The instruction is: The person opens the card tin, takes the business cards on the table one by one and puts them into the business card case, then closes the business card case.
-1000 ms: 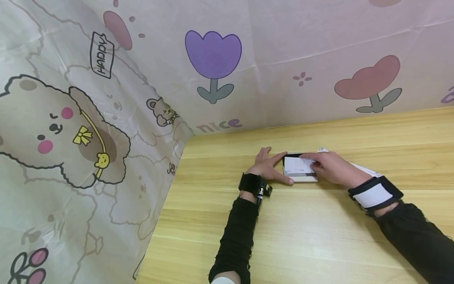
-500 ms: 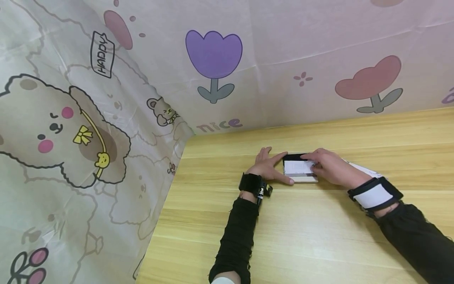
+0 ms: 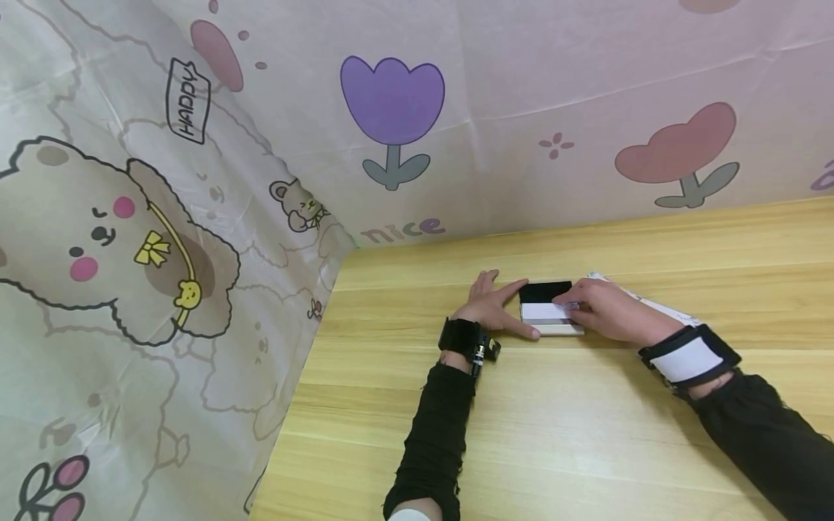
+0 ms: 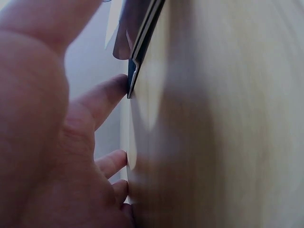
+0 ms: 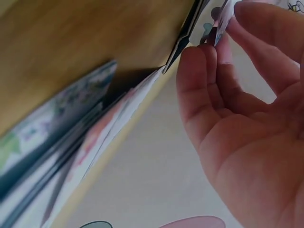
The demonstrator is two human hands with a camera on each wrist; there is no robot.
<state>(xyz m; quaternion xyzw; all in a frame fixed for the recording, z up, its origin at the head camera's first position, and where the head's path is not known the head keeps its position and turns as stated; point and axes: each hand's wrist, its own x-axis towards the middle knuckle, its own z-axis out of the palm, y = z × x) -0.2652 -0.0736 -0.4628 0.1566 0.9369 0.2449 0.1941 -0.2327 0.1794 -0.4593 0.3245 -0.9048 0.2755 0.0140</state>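
On the wooden table (image 3: 586,405), close to the person, the left hand (image 3: 493,304) lies flat with straight fingers bracing the left edge of a small phone (image 3: 546,310), while the right hand (image 3: 602,307) pinches a white card (image 3: 546,312) over its dark face. Since a second ago the card has slid lower, uncovering more black, so it seems to be coming off. Beyond the hand lie papers (image 3: 658,307), then the printed cloth (image 3: 391,108).

Head overhead; wrists close, table-level.
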